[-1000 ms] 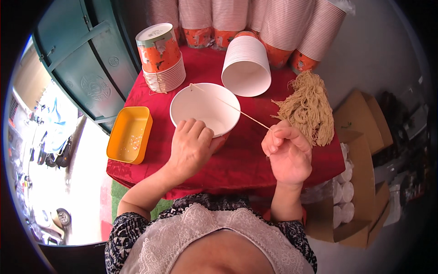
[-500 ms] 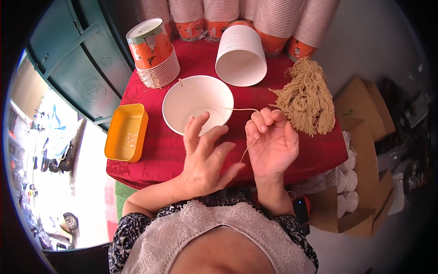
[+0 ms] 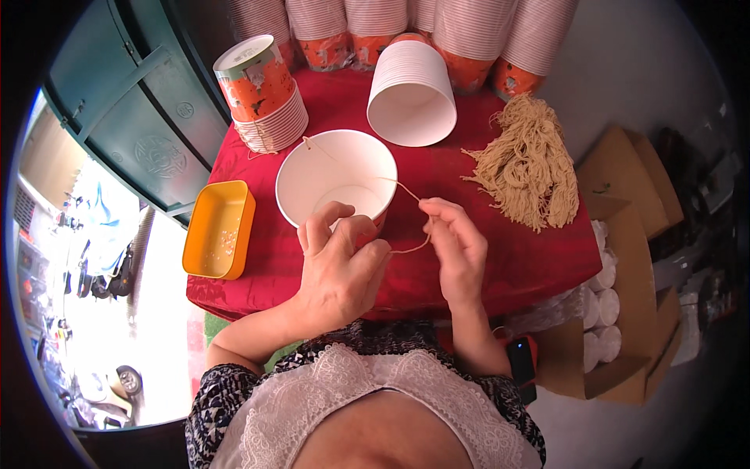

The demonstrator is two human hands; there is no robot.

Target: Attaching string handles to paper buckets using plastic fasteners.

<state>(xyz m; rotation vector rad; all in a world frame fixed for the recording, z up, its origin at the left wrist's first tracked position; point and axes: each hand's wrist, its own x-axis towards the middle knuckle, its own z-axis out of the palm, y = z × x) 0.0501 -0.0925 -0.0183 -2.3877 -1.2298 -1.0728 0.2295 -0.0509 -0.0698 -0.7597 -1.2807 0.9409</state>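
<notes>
Taking the open white paper bucket (image 3: pixel 324 176) on the red tablecloth (image 3: pixel 500 262) as the middle of the clock, its mouth facing up and toward the person, a thin tan string (image 3: pixel 407 189) shows at its rim near 11 o'clock and leaves it at 3 o'clock; whether it goes through a hole there or over the edge cannot be made out. The right hand (image 3: pixel 462 252), at 4 o'clock, pinches that string between thumb and fingertips, and the string bends down from there to the left hand (image 3: pixel 337 270) at 6 o'clock. The left hand grasps the string near its thumb, fingers curled in front of the bucket's near rim; whether they touch it cannot be told. An upside-down stack of orange buckets (image 3: pixel 262 90) stands at 11 o'clock, and a stack of white buckets (image 3: pixel 410 86) lies tipped at 1 o'clock. A bundle of yarn (image 3: pixel 535 168) rests at 3 o'clock, a yellow tub (image 3: pixel 220 227) at 8, and a cardboard box (image 3: pixel 639 273) with white rolls (image 3: pixel 603 309) beyond the table at 4.
</notes>
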